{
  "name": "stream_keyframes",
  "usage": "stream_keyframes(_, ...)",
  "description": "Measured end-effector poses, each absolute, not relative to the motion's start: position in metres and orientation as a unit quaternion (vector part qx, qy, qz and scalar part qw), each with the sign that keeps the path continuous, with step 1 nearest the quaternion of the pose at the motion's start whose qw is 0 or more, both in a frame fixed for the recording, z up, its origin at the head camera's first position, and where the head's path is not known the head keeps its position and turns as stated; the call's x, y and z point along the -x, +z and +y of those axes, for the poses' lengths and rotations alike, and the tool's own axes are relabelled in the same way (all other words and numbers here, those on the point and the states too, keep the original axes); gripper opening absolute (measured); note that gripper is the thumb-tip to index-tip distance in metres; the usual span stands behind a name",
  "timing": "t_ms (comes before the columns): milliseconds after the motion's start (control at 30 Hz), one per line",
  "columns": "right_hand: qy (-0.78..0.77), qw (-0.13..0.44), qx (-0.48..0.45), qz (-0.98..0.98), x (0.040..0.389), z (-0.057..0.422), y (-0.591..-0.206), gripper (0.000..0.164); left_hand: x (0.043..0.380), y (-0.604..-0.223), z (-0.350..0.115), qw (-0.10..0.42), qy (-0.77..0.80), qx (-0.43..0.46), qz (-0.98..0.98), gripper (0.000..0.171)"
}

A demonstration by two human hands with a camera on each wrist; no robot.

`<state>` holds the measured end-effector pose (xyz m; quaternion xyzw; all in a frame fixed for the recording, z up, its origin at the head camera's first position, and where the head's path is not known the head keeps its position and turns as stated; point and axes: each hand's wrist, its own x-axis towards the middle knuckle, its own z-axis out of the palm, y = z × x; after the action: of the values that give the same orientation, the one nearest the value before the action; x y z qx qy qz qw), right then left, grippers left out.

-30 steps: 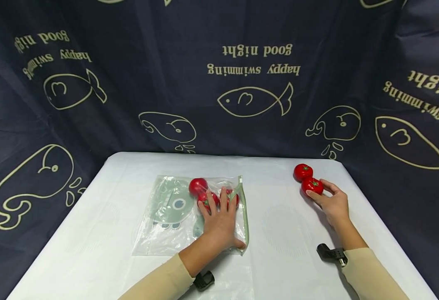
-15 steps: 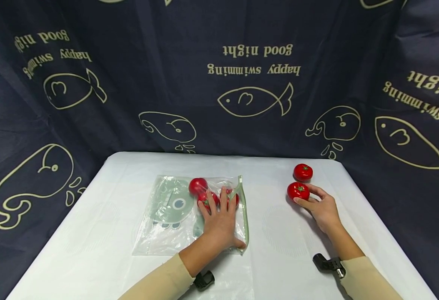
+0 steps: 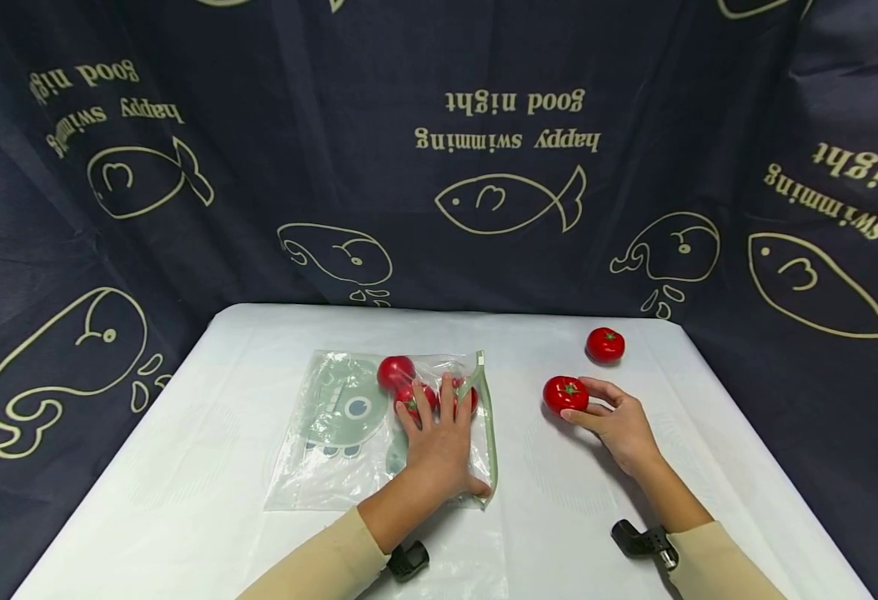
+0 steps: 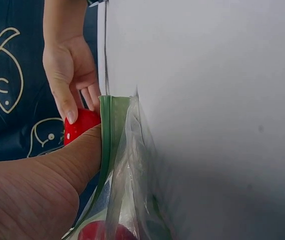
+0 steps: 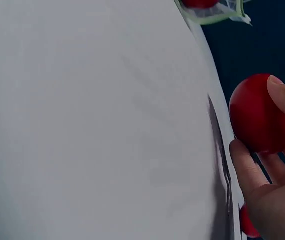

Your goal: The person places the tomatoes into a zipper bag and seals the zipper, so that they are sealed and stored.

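The thumb and fingers of the right hand (image 3: 620, 427) pinch a round, glossy tomato (image 3: 564, 395), to the right of the bag (image 3: 299, 487) of thin, clear, wrinkled plastic. On this bag lies the left hand (image 3: 441, 454), its fingers spread apart, partly covering the red tomatoes (image 3: 397, 372) inside. The white table (image 3: 183, 467) looks smooth; behind hangs a dark blue curtain (image 3: 378, 108) with pale fish drawings (image 3: 497, 202). Another tomato (image 3: 605, 345) sits near the far right corner.

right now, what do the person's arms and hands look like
The left sleeve and right sleeve are plain beige. Beside them, the left gadget and right gadget are black, the right with a silvery bit. The left hand and right hand are gloveless.
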<state>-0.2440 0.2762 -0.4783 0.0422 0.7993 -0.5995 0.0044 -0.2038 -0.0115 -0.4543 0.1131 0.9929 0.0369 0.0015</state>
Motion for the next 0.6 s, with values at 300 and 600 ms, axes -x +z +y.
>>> stream_keyframes(300, -0.614, 0.017, -0.009, 0.789, 0.243, 0.262, -0.482, 0.077, 0.205, -0.454, -0.011, 0.005, 0.033, -0.116, 0.993, 0.142)
stream_keyframes(600, -0.629, 0.036, 0.019, 0.777, 0.242, 0.247, -0.481, 0.073, 0.205, -0.453, -0.011, 0.008, 0.031, -0.118, 0.993, 0.142)
